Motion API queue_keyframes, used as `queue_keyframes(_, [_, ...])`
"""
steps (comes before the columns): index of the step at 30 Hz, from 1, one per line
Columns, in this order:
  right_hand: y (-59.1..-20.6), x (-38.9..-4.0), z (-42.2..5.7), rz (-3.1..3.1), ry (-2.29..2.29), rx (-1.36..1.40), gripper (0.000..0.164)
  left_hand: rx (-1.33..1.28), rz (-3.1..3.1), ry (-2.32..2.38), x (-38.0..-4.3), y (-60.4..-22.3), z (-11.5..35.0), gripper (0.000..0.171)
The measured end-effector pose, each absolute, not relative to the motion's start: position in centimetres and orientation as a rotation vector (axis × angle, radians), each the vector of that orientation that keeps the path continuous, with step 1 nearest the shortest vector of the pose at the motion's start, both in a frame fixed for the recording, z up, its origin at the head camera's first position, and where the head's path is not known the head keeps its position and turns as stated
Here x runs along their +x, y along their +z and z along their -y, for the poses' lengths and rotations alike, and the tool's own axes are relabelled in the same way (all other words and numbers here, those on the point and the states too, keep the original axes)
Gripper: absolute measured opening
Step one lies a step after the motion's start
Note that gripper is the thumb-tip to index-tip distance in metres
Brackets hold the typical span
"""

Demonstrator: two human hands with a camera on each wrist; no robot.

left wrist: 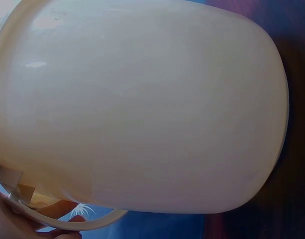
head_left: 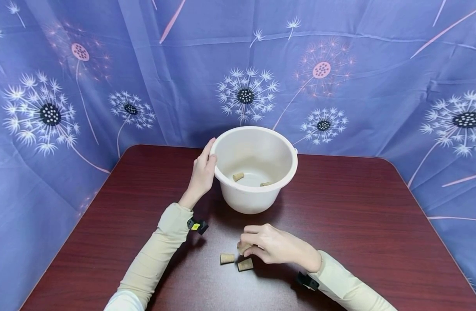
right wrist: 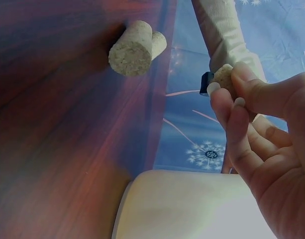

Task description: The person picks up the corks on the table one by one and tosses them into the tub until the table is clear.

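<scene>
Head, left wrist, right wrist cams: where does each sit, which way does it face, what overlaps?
Head: worn on the head, facing forward and down at the table and white basin; left hand, right hand and both sleeves show.
Left wrist: worn there, facing the basin's outer wall; part of the left hand shows, lower left.
Right wrist: worn there, facing the right hand and its pinched cork; left sleeve shows beyond.
Shared: head and right wrist both show two loose corks on the table.

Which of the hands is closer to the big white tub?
Left. The left hand is touching the white tub, gripping it at one side; the right hand is apart from it, on the tub's near side, pinching a cork.
</scene>
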State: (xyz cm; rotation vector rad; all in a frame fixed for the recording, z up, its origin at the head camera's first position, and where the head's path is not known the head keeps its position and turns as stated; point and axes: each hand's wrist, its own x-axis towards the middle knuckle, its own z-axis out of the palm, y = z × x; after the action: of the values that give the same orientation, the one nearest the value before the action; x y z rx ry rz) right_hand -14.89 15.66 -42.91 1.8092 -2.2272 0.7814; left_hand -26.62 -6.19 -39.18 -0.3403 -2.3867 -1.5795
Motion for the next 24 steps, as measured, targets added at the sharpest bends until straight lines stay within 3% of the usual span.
queue_keyframes(24, [-42.73,-14.85,-15.67,2.203,0.776,1.801,0.01,-0.345,2.382,-1.571,-26.73,-39.31,6.21,0.055])
